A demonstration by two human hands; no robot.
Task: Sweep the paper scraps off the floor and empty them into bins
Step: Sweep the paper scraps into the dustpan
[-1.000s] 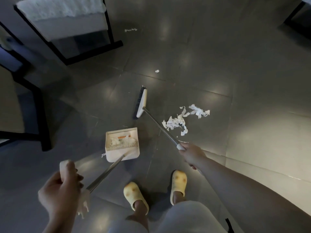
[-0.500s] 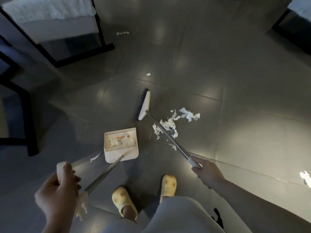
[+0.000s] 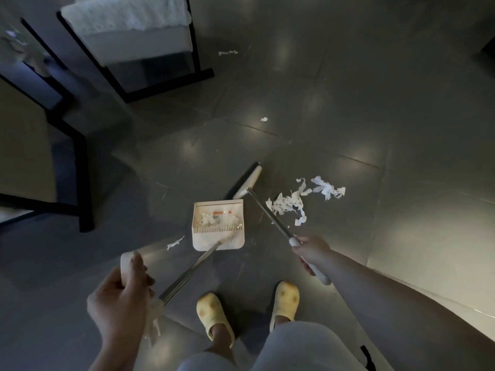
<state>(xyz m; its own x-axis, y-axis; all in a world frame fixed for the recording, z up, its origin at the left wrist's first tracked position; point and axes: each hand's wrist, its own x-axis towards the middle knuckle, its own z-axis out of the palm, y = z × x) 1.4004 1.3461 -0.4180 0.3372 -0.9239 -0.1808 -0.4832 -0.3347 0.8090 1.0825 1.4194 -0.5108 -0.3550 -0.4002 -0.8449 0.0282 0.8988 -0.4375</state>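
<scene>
Left hand [image 3: 120, 303] curling tight around the white grip of the dustpan [image 3: 218, 225] handle, pan resting on the floor, scraps already lying inside. Right hand [image 3: 312, 253] wrapping the broom [image 3: 247, 180] handle's white grip, broom head lying just beyond the pan. Paper scraps [image 3: 297, 203] lying loose on the floor [image 3: 348, 103], right of the broom shaft, ahead of the right hand.

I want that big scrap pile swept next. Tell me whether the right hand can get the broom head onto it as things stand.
Probably yes. The right hand grips the broom, whose head rests just left of the scrap pile, with only bare floor between them.
</scene>
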